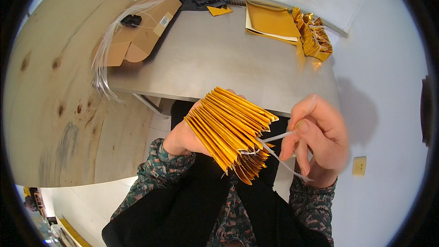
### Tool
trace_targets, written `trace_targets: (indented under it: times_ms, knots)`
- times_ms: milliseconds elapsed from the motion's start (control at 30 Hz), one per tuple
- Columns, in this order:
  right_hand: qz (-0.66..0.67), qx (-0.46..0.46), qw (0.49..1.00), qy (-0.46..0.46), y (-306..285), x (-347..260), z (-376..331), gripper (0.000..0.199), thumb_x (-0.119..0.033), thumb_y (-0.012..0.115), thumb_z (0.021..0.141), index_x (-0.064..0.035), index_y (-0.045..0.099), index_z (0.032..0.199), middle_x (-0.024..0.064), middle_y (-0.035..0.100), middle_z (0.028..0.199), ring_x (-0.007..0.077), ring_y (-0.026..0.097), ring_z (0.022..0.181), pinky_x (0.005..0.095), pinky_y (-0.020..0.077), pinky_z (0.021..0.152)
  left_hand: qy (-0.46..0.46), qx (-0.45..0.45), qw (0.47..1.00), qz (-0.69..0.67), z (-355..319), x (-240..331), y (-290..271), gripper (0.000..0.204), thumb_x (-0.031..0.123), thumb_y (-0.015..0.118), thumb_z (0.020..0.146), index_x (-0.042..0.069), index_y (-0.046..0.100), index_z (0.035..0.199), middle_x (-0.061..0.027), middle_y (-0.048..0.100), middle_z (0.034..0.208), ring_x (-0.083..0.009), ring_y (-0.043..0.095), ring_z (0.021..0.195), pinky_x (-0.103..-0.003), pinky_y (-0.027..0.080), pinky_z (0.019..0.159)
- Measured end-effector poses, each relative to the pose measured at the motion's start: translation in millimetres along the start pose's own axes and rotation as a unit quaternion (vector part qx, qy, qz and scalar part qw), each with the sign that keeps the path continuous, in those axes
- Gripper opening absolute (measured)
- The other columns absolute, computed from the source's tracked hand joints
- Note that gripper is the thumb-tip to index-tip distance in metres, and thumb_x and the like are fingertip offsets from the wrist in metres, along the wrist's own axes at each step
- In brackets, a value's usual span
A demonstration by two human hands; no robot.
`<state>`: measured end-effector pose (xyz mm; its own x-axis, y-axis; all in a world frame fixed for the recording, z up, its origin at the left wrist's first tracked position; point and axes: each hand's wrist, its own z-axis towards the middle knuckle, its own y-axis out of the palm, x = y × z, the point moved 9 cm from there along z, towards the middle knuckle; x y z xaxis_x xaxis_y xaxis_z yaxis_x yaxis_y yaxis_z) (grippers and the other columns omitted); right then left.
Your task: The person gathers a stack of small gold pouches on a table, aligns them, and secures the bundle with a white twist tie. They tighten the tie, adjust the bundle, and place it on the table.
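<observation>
A bundle of pleated gold paper [228, 126] is held in front of my body, beyond the near edge of the metal table. My left hand [185, 135] is wrapped round it from behind and the left, with most of its fingers hidden by the folds. A white ribbon [279, 136] comes out of the bundle's lower right side and loops there. My right hand [318, 135] pinches that ribbon between thumb and fingers. One loose end of the ribbon hangs down below the right hand.
On the metal table [206, 59] lie a cardboard piece [146, 32] with white ribbons [107, 55] and a black clip [131, 20], black plastic [203, 0], a gold scrap [219, 11], gold sheets [272, 20] and more pleated gold bundles [315, 36]. A wooden board [59, 87] stands left, a white wall [379, 64] right.
</observation>
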<state>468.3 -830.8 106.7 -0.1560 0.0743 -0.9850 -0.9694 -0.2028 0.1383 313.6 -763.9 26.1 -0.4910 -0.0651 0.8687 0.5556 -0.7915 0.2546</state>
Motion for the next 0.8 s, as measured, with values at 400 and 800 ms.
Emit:
trace_targets:
  times_ms: [400, 800]
  knots:
    - [-0.030, -0.075, 0.992, -0.095, -0.8, 0.2, 11.5, 0.015, -0.015, 0.056, 0.102, 0.0002, 0.055, 0.100, 0.0118, 0.064, 0.098, 0.0124, 0.067, 0.072, 0.0229, 0.0520, 0.059, 0.047, 0.040, 0.995, -0.075, 26.7, 8.5, 22.2, 0.052, 0.035, 0.091, 0.068, 0.006, 0.057, 0.095, -0.0043, 0.064, 0.074, -0.0167, 0.052, 0.074, -0.027, 0.037, 0.060]
    - [0.111, -0.077, 0.986, -0.103, 14.1, 16.6, 35.7, 0.016, -0.004, 0.058, 0.097, 0.0103, 0.052, 0.094, 0.0294, 0.061, 0.096, 0.0317, 0.072, 0.068, 0.0377, 0.0625, 0.063, 0.032, -0.024, 0.979, -0.199, 41.1, -22.0, -3.1, 0.044, 0.026, 0.088, 0.072, 0.007, 0.055, 0.093, -0.0029, 0.064, 0.076, -0.0177, 0.055, 0.086, -0.029, 0.045, 0.071]
